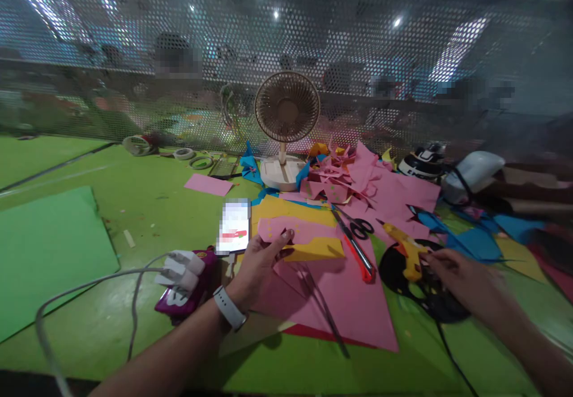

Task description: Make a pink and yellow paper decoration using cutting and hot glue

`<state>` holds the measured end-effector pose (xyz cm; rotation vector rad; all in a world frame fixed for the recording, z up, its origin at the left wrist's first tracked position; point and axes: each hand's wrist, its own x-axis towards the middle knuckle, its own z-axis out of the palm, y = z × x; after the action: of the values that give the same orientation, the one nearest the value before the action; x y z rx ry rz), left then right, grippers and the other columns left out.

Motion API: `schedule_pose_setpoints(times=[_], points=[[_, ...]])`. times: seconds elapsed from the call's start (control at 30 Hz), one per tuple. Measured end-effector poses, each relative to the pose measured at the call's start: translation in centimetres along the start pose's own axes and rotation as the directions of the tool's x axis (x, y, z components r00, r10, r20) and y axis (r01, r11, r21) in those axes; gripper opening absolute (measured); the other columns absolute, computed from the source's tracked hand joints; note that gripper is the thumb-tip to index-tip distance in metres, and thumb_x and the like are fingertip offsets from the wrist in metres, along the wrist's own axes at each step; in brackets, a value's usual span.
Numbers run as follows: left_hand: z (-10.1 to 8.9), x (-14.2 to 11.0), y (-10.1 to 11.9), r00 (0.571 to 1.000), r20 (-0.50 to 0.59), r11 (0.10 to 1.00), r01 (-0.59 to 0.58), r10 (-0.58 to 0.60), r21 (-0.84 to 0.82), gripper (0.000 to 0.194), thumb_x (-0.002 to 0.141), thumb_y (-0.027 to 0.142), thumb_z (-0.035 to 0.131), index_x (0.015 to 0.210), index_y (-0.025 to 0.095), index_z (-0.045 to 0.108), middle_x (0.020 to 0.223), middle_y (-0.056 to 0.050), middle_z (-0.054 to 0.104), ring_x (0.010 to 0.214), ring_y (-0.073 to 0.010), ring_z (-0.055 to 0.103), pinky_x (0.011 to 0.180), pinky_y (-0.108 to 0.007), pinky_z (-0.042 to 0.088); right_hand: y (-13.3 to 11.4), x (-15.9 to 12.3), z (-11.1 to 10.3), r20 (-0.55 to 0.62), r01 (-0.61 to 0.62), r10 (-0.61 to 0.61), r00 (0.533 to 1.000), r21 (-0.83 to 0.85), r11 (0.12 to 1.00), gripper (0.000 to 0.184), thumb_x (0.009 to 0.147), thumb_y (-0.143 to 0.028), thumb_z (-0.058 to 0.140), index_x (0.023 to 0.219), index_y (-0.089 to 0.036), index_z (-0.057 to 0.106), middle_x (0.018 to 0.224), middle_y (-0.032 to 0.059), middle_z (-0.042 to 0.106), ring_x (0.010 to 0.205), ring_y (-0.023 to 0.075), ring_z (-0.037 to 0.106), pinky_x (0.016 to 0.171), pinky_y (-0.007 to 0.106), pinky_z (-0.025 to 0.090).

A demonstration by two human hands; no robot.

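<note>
My left hand (259,262), with a watch on its wrist, pinches a folded strip of yellow and pink paper (316,250) above the middle of the desk. Beneath it lies a large pink paper sheet (353,307) with metal tweezers (330,316) on top. To the right, the fingers of my right hand (461,274) close on the rear of a yellow hot glue gun (406,252). The glue gun is over a round black stand (394,274). Between my hands rest a red utility knife (358,251) and black-handled scissors (362,228).
A lit phone (234,227) and a purple pouch with white chargers (183,271) lie left of my left hand. Behind stand a small fan (286,110) and a heap of pink scraps (344,176). A perforated metal screen (179,104) closes off the back.
</note>
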<state>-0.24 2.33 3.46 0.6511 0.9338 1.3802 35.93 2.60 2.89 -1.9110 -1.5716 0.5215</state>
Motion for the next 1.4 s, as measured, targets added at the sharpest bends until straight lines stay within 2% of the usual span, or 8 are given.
schedule_pose_setpoints(times=[0.1,0.3,0.43,0.6,0.77,1.1,1.27,1.4], points=[[-0.1,0.1,0.0,1.0,-0.001,1.0,-0.015,0.015,-0.016,0.016,0.067,0.024,0.078,0.074,0.015,0.067,0.082,-0.003,0.068,0.078,-0.0138,0.062,0.068,-0.025,0.052,-4.2,-2.9,1.8,0.107,0.215,-0.197,0.974,-0.196,0.957,0.034,0.08,-0.054,0.051,0.075,-0.022,0.062,0.062,0.0021,0.065,0.052,0.0175,0.058,0.05,0.027,0.043],[-0.2,0.3,0.5,0.998,0.0,0.996,-0.07,0.07,-0.06,0.013,0.068,0.019,0.076,0.078,0.015,0.068,0.085,-0.002,0.069,0.08,-0.0126,0.062,0.068,-0.024,0.051,-11.0,-6.8,8.0,0.629,0.622,-0.474,0.616,-0.02,0.782,0.056,0.083,-0.048,0.052,0.129,-0.016,0.048,0.091,0.0113,0.069,0.078,0.024,0.064,0.066,0.03,0.044],[-0.3,0.4,0.7,0.996,0.006,0.994,-0.089,0.089,-0.065,0.015,0.068,0.019,0.076,0.08,0.016,0.069,0.082,-0.001,0.068,0.079,-0.0118,0.063,0.068,-0.022,0.05,-11.1,-6.4,9.5,0.729,0.563,-0.494,0.474,0.181,0.806,0.053,0.084,-0.023,0.046,0.137,-0.021,0.04,0.092,0.008,0.07,0.069,0.0178,0.065,0.062,0.026,0.044],[-0.5,0.8,1.1,0.991,-0.028,0.987,-0.133,0.131,-0.091,0.016,0.066,0.019,0.077,0.079,0.016,0.068,0.084,-0.001,0.069,0.079,-0.0116,0.063,0.068,-0.022,0.048,-10.9,-4.8,9.8,0.725,0.042,-0.374,0.578,0.432,0.901,0.036,0.077,-0.019,0.045,0.106,-0.015,0.067,0.07,0.0035,0.069,0.049,0.0119,0.06,0.051,0.023,0.045],[-0.6,1.0,1.3,0.992,-0.052,0.988,-0.123,0.118,-0.098,0.015,0.065,0.02,0.077,0.077,0.016,0.068,0.082,0.001,0.069,0.077,-0.0109,0.063,0.069,-0.022,0.047,-12.0,-2.8,9.0,0.667,-0.41,-0.464,0.583,0.734,0.542,0.038,0.069,-0.02,0.054,0.106,-0.013,0.063,0.085,0.0102,0.072,0.078,0.0204,0.068,0.059,0.026,0.049],[-1.0,1.1,1.1,0.994,-0.061,0.991,-0.095,0.089,-0.094,0.016,0.066,0.02,0.077,0.079,0.016,0.067,0.084,0.0,0.068,0.078,-0.0108,0.063,0.07,-0.022,0.048,-13.1,-2.0,8.9,0.289,-0.108,-0.249,0.924,0.824,0.556,0.024,0.077,-0.041,0.066,0.081,-0.017,0.061,0.046,-0.0075,0.048,0.036,0.0048,0.039,0.034,0.016,0.03],[-0.7,1.1,1.2,0.993,-0.079,0.991,-0.098,0.091,-0.087,0.016,0.068,0.02,0.076,0.081,0.016,0.067,0.083,0.0,0.067,0.077,-0.0099,0.062,0.069,-0.021,0.047,-13.1,-2.0,8.9,0.128,0.136,-0.335,0.933,0.739,0.66,0.024,0.08,-0.042,0.061,0.083,-0.018,0.066,0.067,0.0007,0.062,0.052,0.0099,0.053,0.046,0.021,0.044],[-0.6,1.2,1.3,0.992,-0.091,0.99,-0.092,0.083,-0.105,0.018,0.066,0.02,0.078,0.079,0.016,0.066,0.082,0.001,0.068,0.076,-0.0102,0.063,0.068,-0.021,0.047,-12.4,-1.8,10.4,0.165,0.399,-0.547,0.821,0.521,0.755,0.018,0.081,-0.034,0.06,0.079,-0.018,0.069,0.082,0.0057,0.068,0.072,0.0168,0.062,0.067,0.029,0.051]])
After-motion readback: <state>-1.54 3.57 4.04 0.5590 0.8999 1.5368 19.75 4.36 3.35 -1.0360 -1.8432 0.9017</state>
